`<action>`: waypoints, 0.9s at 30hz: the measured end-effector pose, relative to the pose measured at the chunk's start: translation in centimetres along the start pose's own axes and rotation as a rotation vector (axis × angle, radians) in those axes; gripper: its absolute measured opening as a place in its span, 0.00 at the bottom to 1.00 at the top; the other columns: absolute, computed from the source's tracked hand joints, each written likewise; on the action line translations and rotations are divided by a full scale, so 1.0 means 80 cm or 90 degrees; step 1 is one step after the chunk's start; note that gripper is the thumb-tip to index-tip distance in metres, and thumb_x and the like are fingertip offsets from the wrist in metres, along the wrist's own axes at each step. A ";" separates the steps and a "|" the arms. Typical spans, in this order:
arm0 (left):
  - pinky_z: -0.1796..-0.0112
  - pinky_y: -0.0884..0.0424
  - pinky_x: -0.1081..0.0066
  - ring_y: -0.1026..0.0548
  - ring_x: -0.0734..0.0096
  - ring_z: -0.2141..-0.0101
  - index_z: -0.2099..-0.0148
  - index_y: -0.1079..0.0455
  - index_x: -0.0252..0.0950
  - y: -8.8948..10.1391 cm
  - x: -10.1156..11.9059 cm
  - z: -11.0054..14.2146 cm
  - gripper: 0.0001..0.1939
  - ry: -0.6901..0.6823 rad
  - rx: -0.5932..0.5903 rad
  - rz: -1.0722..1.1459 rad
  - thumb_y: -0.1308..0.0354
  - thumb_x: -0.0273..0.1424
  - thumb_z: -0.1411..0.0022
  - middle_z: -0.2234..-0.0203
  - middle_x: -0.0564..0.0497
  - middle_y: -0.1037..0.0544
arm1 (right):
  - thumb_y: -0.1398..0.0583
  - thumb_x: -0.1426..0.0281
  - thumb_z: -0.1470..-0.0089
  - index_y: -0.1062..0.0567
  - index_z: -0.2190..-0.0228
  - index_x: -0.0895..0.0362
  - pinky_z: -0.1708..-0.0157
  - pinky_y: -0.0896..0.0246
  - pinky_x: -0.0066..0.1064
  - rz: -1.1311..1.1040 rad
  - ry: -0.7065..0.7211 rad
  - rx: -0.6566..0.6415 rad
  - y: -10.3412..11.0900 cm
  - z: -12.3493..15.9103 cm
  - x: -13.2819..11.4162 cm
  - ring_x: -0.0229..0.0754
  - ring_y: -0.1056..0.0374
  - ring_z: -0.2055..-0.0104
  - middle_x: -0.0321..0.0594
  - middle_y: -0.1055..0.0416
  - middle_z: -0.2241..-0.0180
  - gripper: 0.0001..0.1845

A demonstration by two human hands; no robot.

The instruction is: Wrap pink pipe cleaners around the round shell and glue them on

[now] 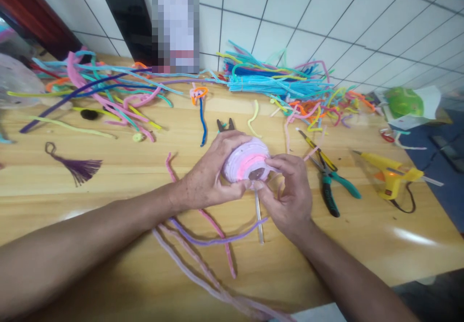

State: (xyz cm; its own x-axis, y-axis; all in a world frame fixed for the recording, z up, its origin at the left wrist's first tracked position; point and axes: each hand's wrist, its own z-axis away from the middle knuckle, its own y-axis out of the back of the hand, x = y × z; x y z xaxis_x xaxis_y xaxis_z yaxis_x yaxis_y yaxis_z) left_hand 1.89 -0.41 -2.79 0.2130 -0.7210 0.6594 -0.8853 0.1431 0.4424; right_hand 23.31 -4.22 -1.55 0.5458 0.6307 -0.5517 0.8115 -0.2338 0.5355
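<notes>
The left hand (206, 172) curls around a lilac-and-pink ball (235, 160), over the middle of the counter (308, 273); the right hand (292, 191) pinches at the rim of its opening. Pliers (327, 179) and a glue gun (393, 172) lie rightward. The phone (176, 27) behind is pixelated, its writing unreadable.

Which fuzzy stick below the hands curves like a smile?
The bright purple stick: both its ends rise, while the dark pink stick and paler sticks slant down rightward.
</notes>
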 end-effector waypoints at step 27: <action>0.35 0.33 0.45 0.32 0.49 0.36 0.30 0.42 0.41 -0.001 -0.002 0.000 0.35 -0.008 0.004 -0.003 0.34 0.39 0.34 0.39 0.38 0.31 | 0.35 0.75 0.45 0.28 0.46 0.47 0.50 0.29 0.48 0.046 0.004 0.005 0.000 0.000 -0.001 0.51 0.28 0.49 0.41 0.27 0.54 0.25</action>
State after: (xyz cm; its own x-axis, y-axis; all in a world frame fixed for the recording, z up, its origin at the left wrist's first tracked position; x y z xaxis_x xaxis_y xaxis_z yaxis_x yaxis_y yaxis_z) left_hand 1.90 -0.28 -2.93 0.2122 -0.7299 0.6498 -0.8868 0.1355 0.4418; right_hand 23.28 -4.25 -1.49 0.6020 0.6167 -0.5072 0.7714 -0.2850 0.5690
